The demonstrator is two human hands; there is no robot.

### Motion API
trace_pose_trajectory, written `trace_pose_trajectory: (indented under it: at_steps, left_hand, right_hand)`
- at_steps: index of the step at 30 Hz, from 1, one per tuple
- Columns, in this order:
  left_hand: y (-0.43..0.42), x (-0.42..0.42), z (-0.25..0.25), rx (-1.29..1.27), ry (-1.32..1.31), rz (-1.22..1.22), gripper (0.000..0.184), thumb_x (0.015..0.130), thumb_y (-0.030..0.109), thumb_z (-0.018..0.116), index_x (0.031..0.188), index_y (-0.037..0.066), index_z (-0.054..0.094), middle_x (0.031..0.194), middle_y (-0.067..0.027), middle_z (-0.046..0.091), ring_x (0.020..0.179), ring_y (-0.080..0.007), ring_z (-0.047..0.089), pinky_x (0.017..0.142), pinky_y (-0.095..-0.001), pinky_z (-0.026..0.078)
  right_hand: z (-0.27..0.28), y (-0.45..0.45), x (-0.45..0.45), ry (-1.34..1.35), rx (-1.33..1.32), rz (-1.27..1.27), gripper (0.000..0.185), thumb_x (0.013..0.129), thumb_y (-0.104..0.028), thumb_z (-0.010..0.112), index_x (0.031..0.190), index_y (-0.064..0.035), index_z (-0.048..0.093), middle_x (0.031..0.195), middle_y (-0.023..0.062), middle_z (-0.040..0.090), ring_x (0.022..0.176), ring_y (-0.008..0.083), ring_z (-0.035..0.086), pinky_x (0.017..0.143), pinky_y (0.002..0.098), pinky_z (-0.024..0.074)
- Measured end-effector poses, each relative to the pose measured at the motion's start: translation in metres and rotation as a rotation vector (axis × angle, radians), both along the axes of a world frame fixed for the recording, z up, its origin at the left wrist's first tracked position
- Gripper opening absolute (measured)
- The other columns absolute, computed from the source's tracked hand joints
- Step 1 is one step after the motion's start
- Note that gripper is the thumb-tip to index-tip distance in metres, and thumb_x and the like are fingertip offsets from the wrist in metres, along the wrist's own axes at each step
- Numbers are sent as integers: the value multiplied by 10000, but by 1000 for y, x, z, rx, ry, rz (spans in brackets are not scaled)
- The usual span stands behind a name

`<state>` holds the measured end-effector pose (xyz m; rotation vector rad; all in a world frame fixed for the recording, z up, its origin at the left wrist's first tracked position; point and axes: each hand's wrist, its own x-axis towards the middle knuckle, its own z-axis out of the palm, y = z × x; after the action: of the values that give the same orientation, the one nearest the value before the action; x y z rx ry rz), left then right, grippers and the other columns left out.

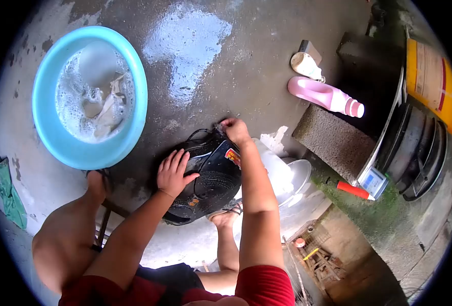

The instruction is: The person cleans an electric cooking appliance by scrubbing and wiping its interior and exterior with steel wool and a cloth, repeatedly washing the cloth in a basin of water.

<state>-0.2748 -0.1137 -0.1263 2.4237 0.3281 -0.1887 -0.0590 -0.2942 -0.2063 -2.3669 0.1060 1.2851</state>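
Note:
A wet black bag, probably a backpack, lies on the floor between my feet. It has thin cords, a mesh patch and a small red-and-yellow label, with streaks of foam on its surface. My left hand rests flat on its left side, fingers spread. At the bag's far upper edge, my right hand has its fingers closed on a dark, bunched part of it; the fingertips are partly hidden. My right forearm passes over the bag's right side.
A light-blue basin of sudsy water with pale cloth stands at the upper left. White basins sit right of the bag. A pink bottle and a white bottle are by a concrete block. The floor is wet.

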Motion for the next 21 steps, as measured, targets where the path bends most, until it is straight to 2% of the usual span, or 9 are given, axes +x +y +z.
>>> trace_pose_trajectory:
  at_steps: [2, 4, 6, 7, 13, 16, 18, 20, 21]
  left_hand:
    - [-2, -1, -5, -9, -38, 7, 737, 714, 506, 696, 1292, 101, 487, 1315, -93, 505, 1181, -305, 492, 956, -445, 405]
    - [-1, -3, -2, 0, -38, 7, 727, 714, 506, 694, 1285, 103, 496, 1313, -90, 506, 1194, -292, 484, 973, -432, 390]
    - [-1, -1, 5, -24, 23, 2, 682, 747, 486, 671, 1288, 109, 497, 1318, -73, 503, 1207, -268, 474, 978, -421, 384]
    - [0, 0, 5, -30, 27, 9, 656, 764, 471, 661, 1287, 110, 497, 1319, -67, 503, 1209, -262, 473, 977, -418, 384]
    - [11, -7, -9, -238, -122, 26, 391, 856, 233, 602, 1216, 87, 556, 1219, -83, 546, 1126, -274, 509, 933, -382, 415]
    - [55, 35, 65, -121, -410, 100, 206, 867, 147, 559, 1030, 62, 650, 915, -98, 580, 853, -295, 544, 750, -411, 433]
    - [94, 69, 62, -27, -509, 182, 178, 869, 108, 517, 978, 53, 646, 782, -110, 554, 748, -307, 525, 643, -432, 393]
    - [138, 94, 40, 211, -460, 483, 301, 841, 128, 566, 1135, 65, 557, 1051, -158, 545, 996, -322, 516, 844, -456, 402]
    - [171, 96, 25, 168, -162, 499, 538, 791, 249, 668, 1269, 92, 478, 1289, -176, 442, 1182, -346, 440, 981, -473, 351]
  right_hand:
    - [12, 33, 3, 63, 134, -43, 157, 789, -163, 623, 875, -68, 713, 864, 179, 688, 824, 267, 678, 763, 348, 517]
    - [-1, 24, -3, -209, 100, 11, 121, 802, -159, 642, 856, -72, 707, 830, 162, 691, 785, 252, 674, 734, 349, 521]
    - [-4, 5, 1, -570, 98, -182, 98, 814, -121, 652, 874, -52, 688, 823, 120, 690, 750, 214, 658, 720, 341, 520]
    - [30, 6, 2, -543, 261, -377, 136, 824, -98, 645, 944, -43, 679, 845, 97, 684, 743, 205, 639, 725, 324, 515]
    - [151, -31, -105, -834, 250, -360, 168, 840, -29, 624, 1006, -11, 639, 994, 91, 627, 946, 180, 578, 854, 296, 459]
    - [157, -71, -187, -736, 299, -884, 239, 869, -17, 571, 1101, 2, 623, 1047, 76, 613, 980, 167, 559, 898, 315, 451]
    - [151, -95, -223, -607, 401, -1433, 290, 915, -105, 511, 1173, 16, 561, 1029, 93, 609, 925, 222, 571, 826, 366, 498]
    - [138, -125, -239, -527, 462, -1881, 325, 943, -163, 456, 1203, 20, 522, 1026, 116, 596, 883, 257, 583, 777, 394, 538]
    - [126, -146, -248, -503, 559, -2121, 337, 953, -185, 431, 1209, 21, 506, 1022, 131, 588, 866, 270, 589, 753, 403, 558]
